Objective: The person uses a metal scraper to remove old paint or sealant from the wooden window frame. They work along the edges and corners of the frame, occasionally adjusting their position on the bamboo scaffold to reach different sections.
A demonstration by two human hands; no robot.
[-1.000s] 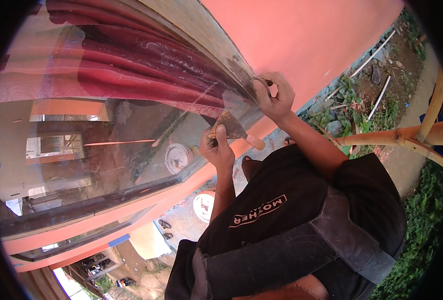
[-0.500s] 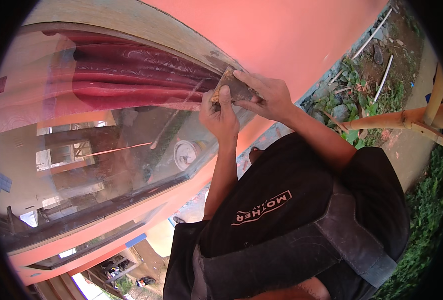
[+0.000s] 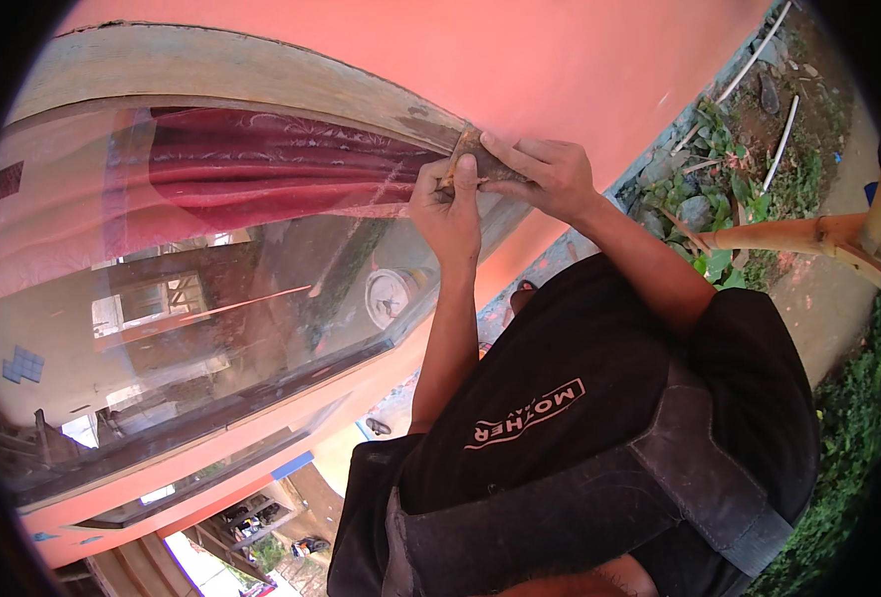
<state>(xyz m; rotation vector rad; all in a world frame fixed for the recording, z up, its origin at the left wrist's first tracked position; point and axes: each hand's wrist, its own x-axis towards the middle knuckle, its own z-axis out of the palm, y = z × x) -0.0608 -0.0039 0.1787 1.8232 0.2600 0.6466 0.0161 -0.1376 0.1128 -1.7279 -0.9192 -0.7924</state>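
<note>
A small, worn brown piece that looks like folded sandpaper [image 3: 472,145] is held between my two hands, at the corner of a wooden window frame [image 3: 261,58]. My left hand [image 3: 445,219] is closed on its near left edge, thumb on top and fingers curled underneath. On the other side, my right hand [image 3: 557,181] pinches it, with the fingers laid along its upper face and the thumb below. The frame's bare wood has dark, scuffed patches beside the piece. Whether the piece touches the wood cannot be made out.
Left of my hands is a glass pane [image 3: 261,289] with a red curtain [image 3: 261,164] behind it and reflections on it. A pink wall [image 3: 560,70] rises beyond. To the right are stones, plants, white pipes [image 3: 782,144] and a bamboo pole [image 3: 779,235].
Both hands still hold the brown piece. It is now turned flatter, and its tan edge shows less. The whole view has shifted slightly, with the window lower in the picture.
</note>
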